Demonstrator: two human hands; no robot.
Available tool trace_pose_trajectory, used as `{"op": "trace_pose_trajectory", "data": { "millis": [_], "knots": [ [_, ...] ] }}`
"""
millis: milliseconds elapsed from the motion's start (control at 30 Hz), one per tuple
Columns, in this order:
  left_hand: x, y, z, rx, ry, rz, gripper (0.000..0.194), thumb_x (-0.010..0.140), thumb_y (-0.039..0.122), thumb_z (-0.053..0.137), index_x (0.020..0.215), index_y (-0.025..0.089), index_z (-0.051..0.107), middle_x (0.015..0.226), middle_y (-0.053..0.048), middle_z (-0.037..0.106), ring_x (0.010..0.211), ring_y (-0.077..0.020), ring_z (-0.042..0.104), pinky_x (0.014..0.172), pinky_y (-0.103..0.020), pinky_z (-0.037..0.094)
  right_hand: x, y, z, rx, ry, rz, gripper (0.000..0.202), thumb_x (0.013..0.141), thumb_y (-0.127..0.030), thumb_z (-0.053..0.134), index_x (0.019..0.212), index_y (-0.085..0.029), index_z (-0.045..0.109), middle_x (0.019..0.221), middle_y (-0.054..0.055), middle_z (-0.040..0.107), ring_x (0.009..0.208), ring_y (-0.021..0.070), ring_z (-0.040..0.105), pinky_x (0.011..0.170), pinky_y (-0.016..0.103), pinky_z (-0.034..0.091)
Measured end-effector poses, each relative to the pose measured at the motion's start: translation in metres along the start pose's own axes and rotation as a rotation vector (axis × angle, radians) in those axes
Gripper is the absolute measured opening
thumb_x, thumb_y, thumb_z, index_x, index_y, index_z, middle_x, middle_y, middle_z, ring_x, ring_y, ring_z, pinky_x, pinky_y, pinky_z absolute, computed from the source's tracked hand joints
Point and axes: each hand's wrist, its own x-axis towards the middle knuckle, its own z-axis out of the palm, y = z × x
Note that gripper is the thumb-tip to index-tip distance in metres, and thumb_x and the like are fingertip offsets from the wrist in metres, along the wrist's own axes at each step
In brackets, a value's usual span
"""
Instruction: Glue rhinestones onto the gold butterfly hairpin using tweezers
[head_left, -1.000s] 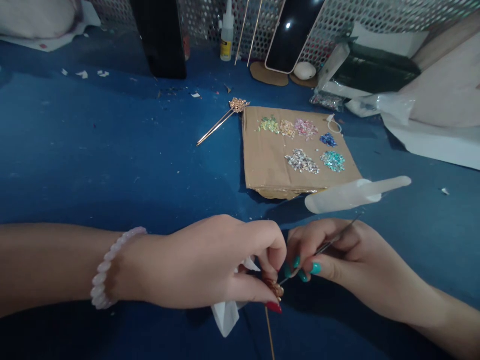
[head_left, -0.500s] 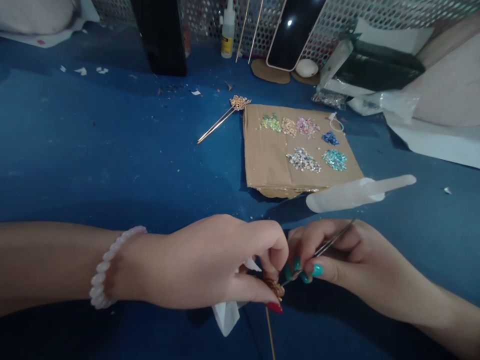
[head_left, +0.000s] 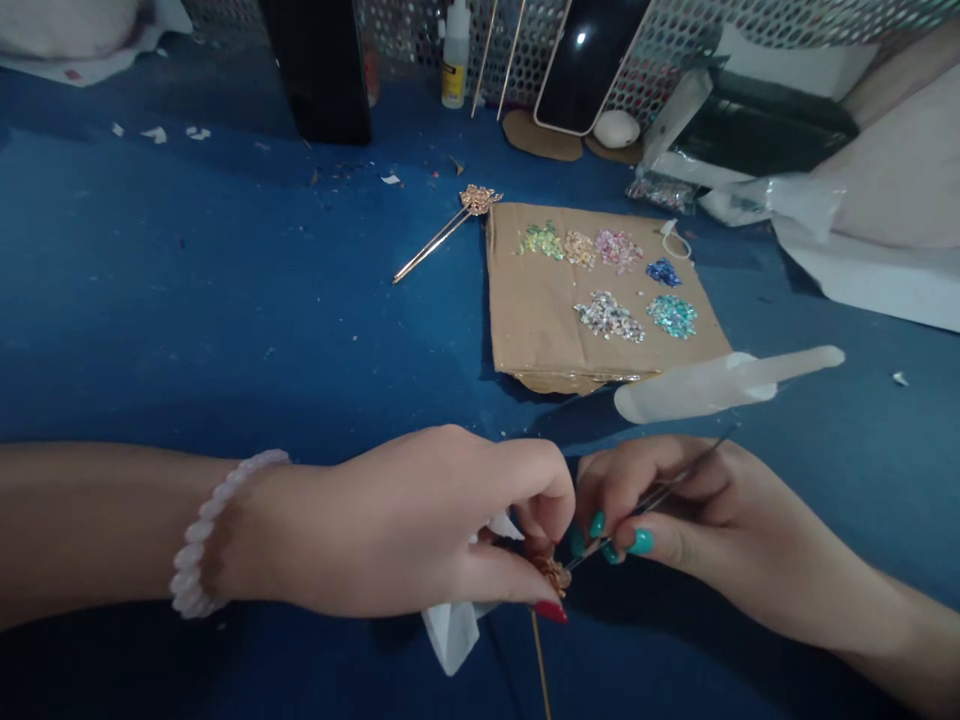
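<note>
My left hand (head_left: 442, 530) pinches a gold hairpin by its flower-shaped head (head_left: 553, 573), and a thin gold prong (head_left: 540, 665) hangs down below. A white tissue (head_left: 451, 635) is tucked under the same palm, mostly hidden. In my right hand (head_left: 675, 520) is a pair of tweezers (head_left: 645, 503), with its tips at the right edge of the flower head. Whether the tips hold a small piece is too fine to tell. Beyond both hands, a cardboard square (head_left: 532, 310) carries small heaps of shell-like chips, among them silver-grey chips (head_left: 609, 317) and turquoise chips (head_left: 673, 316).
A translucent squeeze bottle (head_left: 690, 388) lies against the cardboard's near edge. Another gold hairpin (head_left: 435, 240) rests to its left. Along the metal mesh at the back stand a black panel (head_left: 319, 70), a glue bottle (head_left: 454, 60) and a phone (head_left: 589, 60). White scraps (head_left: 155, 134) dot the blue table.
The tweezers' rear end has swung slightly right and up, while their tips stay at the flower head. My left hand keeps its hold; the whole view has shifted a little.
</note>
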Motion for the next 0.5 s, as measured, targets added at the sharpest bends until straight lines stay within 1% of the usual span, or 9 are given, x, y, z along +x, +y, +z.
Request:
{"op": "trace_pose_trajectory", "data": {
  "millis": [167,300,500],
  "knots": [
    [0.0015,0.0009,-0.0017,0.022,0.007,-0.002,0.025,0.076,0.019,0.073,0.078,0.02,0.049,0.08,0.011,0.064,0.075,-0.0056,0.065,0.06,-0.011,0.044,0.0007,-0.0016,-0.001,-0.01,-0.003,0.0,0.011,0.074,-0.03,0.073,0.075,-0.02,0.069,0.077,0.003,0.072,0.071,0.0152,0.069,0.065,0.021,0.054],
    [0.0019,0.0003,-0.0037,-0.006,-0.025,-0.006,0.024,0.076,0.017,0.073,0.079,0.02,0.048,0.082,0.01,0.064,0.079,-0.0053,0.065,0.062,-0.01,0.044,0.0026,-0.0023,-0.0007,0.008,0.015,-0.009,0.008,0.075,-0.028,0.073,0.074,-0.021,0.068,0.075,0.001,0.071,0.071,0.0121,0.067,0.064,0.017,0.052],
    [0.0012,-0.0028,-0.0052,0.144,0.024,-0.005,0.025,0.077,0.023,0.072,0.076,0.021,0.048,0.076,0.011,0.064,0.066,-0.0052,0.061,0.054,-0.012,0.041,0.0033,-0.0007,-0.0006,-0.005,0.034,-0.009,0.01,0.075,-0.029,0.072,0.074,-0.02,0.068,0.074,0.001,0.07,0.068,0.0117,0.066,0.063,0.018,0.052]
  ]
}}
